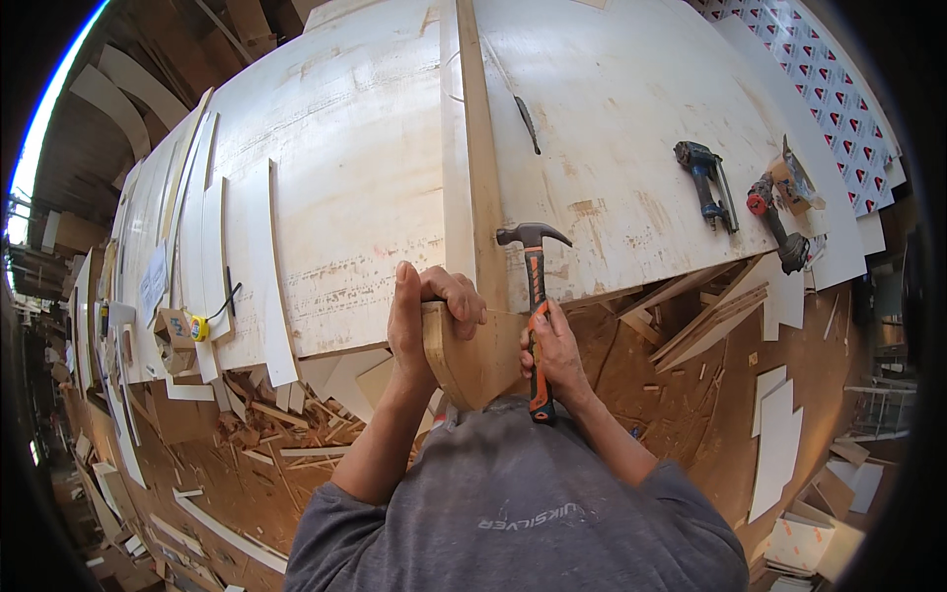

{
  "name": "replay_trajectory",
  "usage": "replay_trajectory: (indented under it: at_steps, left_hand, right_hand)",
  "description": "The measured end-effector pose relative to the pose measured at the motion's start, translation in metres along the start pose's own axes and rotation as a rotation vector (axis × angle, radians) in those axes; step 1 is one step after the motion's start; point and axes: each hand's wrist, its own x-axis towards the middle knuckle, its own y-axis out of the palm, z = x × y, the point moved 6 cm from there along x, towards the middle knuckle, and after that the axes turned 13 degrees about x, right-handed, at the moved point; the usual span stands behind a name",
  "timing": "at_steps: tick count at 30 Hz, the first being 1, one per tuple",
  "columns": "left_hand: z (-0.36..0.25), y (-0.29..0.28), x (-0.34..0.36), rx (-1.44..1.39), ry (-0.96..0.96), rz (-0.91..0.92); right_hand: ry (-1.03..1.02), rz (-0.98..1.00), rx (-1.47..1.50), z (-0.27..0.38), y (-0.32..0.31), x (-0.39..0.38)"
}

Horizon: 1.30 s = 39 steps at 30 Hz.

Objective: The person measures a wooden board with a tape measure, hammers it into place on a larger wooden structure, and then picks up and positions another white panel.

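We look down on a white worktable [355, 197], along which a long wooden board [475, 148] runs away from the person, its rounded near end jutting past the table's front edge, close to the chest. We see the left hand [410, 321] at this near end, its fingers bent over the top of the board and grasping it, the thumb pointing up and away. The right hand [554, 353], on the other side of the board, has its fingers wrapped around the orange-and-black handle of a hammer [536, 266]; the head lies toward the table, just beside the board, and we cannot tell whether the two touch. Farther along, to the right of the board, we note a thin dark tool [528, 123]; near the table's right side lie a nail gun [706, 183] and a drill [777, 222]. On the left we find pale strips [268, 266] and a yellow tape measure [199, 328]. Below, wood scraps [286, 424] litter the brown floor [681, 424].
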Motion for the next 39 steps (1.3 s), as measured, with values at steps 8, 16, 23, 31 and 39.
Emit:
replay_trajectory:
  at_steps: [8,16,23,31,39]
  left_hand:
    - [-0.008,-0.045,-0.009,-0.124,0.034,-0.005]
    - [-0.014,-0.077,-0.019,-0.2,0.022,-0.082]
    - [-0.039,-0.123,-0.082,-0.221,0.066,-0.085]
    - [-0.049,-0.106,-0.132,-0.115,0.02,-0.262]
    - [-0.046,-0.092,-0.136,-0.071,-0.008,-0.322]
  right_hand:
    - [-0.041,-0.048,-0.161,-0.012,0.023,-0.003]
    - [-0.038,-0.061,-0.253,-0.01,0.044,-0.004]
    - [-0.134,0.044,-0.15,0.02,0.058,0.073]
    - [-0.369,-0.001,0.014,0.105,0.102,0.293]
    - [-0.279,0.031,0.008,0.122,0.104,0.369]
